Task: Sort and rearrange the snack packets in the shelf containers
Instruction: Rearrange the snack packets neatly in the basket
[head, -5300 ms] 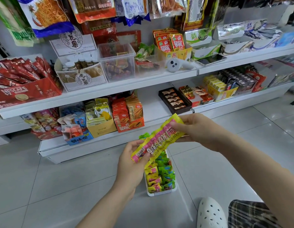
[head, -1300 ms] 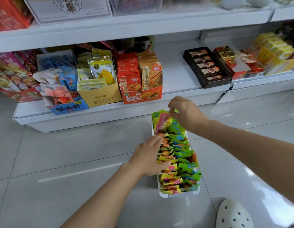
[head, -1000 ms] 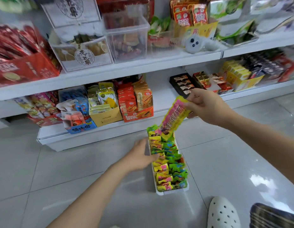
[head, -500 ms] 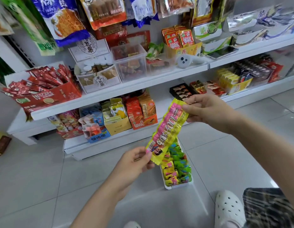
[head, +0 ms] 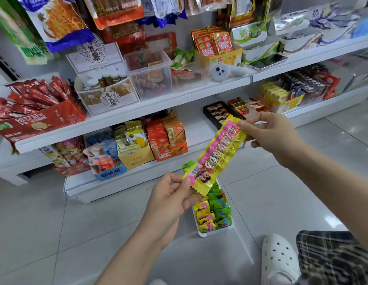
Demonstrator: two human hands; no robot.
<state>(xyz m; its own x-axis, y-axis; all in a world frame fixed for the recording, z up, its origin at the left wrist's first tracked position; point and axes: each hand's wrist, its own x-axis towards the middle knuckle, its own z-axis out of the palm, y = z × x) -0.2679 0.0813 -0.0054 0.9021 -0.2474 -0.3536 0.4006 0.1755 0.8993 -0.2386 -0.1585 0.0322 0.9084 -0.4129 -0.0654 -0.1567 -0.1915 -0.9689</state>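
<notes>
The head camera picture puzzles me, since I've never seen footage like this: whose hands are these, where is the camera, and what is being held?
The camera sits on a person's head, looking forward and down, so the two bare arms reaching in from below are that person's own. There is no machine. The left hand pinches the lower end of a long yellow-and-pink snack packet, and the right hand pinches its upper end, so it hangs slanted between them. Below it, on the tiled floor, stands a white tray filled with rows of small yellow-pink and green packets. Behind are white shop shelves with boxes of snacks, among them a red Nescafe box. The white perforated shoe is the person's.
</notes>
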